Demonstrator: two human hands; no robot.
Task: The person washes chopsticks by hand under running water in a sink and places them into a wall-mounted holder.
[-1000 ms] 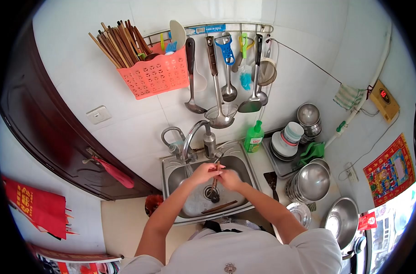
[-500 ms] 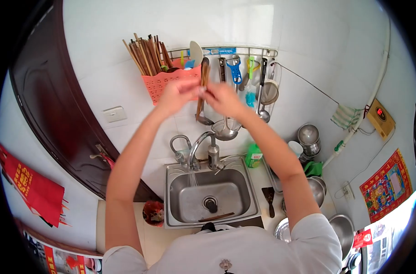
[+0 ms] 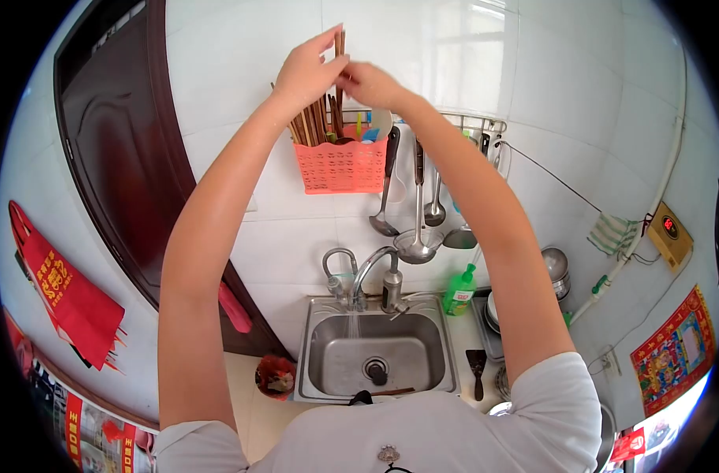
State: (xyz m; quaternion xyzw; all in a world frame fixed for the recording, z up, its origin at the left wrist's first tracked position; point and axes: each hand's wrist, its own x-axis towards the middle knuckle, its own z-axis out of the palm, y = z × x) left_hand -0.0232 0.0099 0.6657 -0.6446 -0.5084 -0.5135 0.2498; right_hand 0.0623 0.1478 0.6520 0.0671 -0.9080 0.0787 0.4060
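Note:
Brown wooden chopsticks (image 3: 340,44) stand upright above a coral plastic basket (image 3: 342,172) hung on the wall rack. My left hand (image 3: 306,72) has its thumb and fingers closed about their upper part. Lower down, my right hand (image 3: 372,85) pinches the same chopsticks from the right, its fingertips partly hidden. More chopsticks (image 3: 308,126) fill the left side of the basket, along with a pale spatula or rice paddle (image 3: 382,122). How far the held chopsticks reach into the basket is hard to see.
Ladles (image 3: 416,246) hang from the rack (image 3: 474,122) right of the basket. Water runs from the faucet (image 3: 375,264) into the steel sink (image 3: 320,386). Green soap bottle (image 3: 459,292) and a scraper (image 3: 476,366) sit on the right. A dark door (image 3: 130,150) stands left.
Both hands have risen, carrying the chopsticks from in front of the hanging ladles to above the basket. The camera view has tilted upward and shifted left.

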